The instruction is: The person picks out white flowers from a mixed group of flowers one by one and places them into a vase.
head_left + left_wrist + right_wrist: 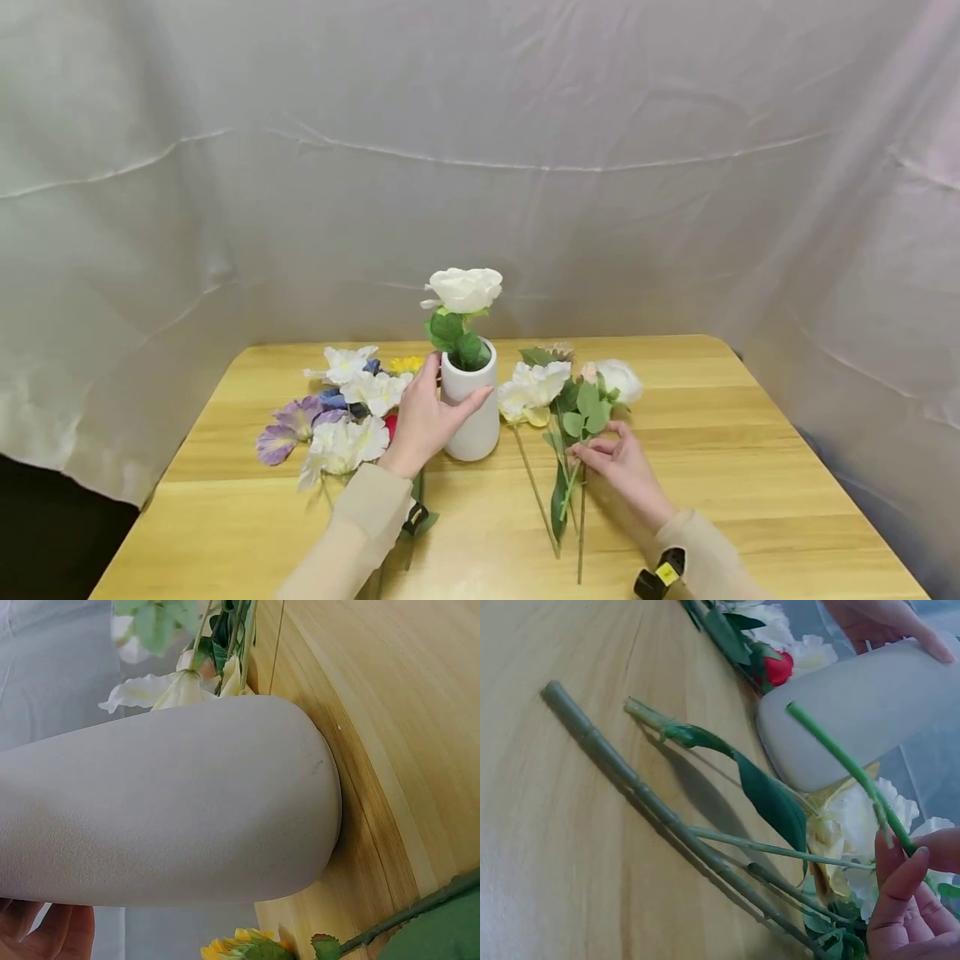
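Note:
A white vase [474,433] stands upright on the table, with a white rose [465,290] and its green leaves rising from its mouth. My left hand [429,423] grips the vase near the top from the left side, thumb across the front. To the right of the vase, my right hand [624,468] pinches the stem of a green leafy sprig [588,411] between thumb and fingers. In the right wrist view, the bright green stem [836,754] points up past the fingertips, in front of the vase. The sprig's leaves overlap other flowers, so its top is partly hidden.
Left of the vase lie white flowers [345,446], a purple flower [288,427], a yellow flower [406,364] and a red one [778,667]. To its right are a white-yellow flower [534,390] and a white bloom [621,382]. Grey cloth [480,208] hangs behind the wooden table [750,467].

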